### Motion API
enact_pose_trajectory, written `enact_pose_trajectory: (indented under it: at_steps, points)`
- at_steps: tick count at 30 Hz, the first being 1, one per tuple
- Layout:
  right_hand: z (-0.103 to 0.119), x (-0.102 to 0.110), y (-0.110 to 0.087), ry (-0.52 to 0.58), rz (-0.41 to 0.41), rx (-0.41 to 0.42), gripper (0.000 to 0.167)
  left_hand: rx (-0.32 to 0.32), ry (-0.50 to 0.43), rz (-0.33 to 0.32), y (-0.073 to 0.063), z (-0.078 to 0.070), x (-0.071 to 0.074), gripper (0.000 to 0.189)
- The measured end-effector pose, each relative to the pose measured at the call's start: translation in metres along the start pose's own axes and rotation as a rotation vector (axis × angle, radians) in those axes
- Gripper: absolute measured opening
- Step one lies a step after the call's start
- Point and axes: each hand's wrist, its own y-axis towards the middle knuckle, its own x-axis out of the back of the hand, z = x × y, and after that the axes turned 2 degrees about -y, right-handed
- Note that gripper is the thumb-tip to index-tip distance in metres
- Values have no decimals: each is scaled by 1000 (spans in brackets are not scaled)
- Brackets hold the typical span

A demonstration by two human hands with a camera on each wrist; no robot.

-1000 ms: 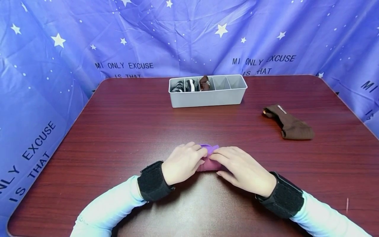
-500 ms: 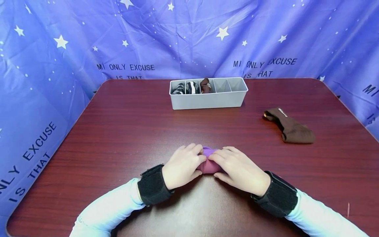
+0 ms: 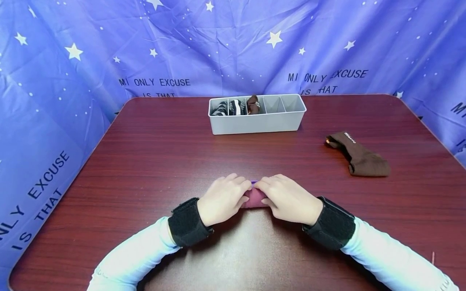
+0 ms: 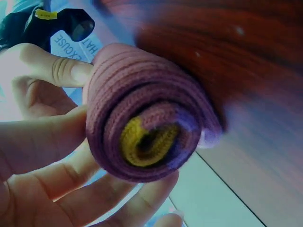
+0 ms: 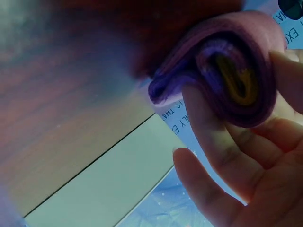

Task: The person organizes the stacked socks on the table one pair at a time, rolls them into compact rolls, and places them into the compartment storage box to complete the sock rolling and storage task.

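Observation:
A rolled-up sock (image 3: 255,199), dusty pink outside with purple along its far edge, lies on the table between the hands. The left hand (image 3: 223,200) grips its left end, thumb on the near side and fingers over the top. At the right end, the right hand (image 3: 291,199) holds it the same way. Seen end-on in the left wrist view, the sock (image 4: 142,75) is a tight spiral with a yellow core. In the right wrist view, a purple flap of the sock (image 5: 165,87) sticks out from the roll beside the fingers.
A grey divided box (image 3: 258,124) stands at the back, with a black-and-white striped roll (image 3: 220,109), another striped roll (image 3: 237,107) and a brown roll (image 3: 253,106) in its left compartments. Flat on the right lies a brown sock (image 3: 367,160). A starry blue curtain (image 3: 233,48) surrounds the table.
The right hand has moved left and closed further around its end of the sock. The sock is rolled tighter, with less purple showing on top. The box and brown sock stay put.

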Motion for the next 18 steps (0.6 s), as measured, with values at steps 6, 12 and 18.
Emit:
enact_pose_trajectory:
  at_steps: [6, 12, 18]
  points:
    - [-6, 4, 11, 88, 103, -52, 18, 13, -3, 19, 0, 3, 3, 38]
    - [-14, 6, 17, 197, 220, -138, 22, -10, -20, -54, 2, 3, 0, 41]
    - [-23, 10, 24, 317, 318, -167, 22, -49, 32, -35, 7, 5, 2, 19]
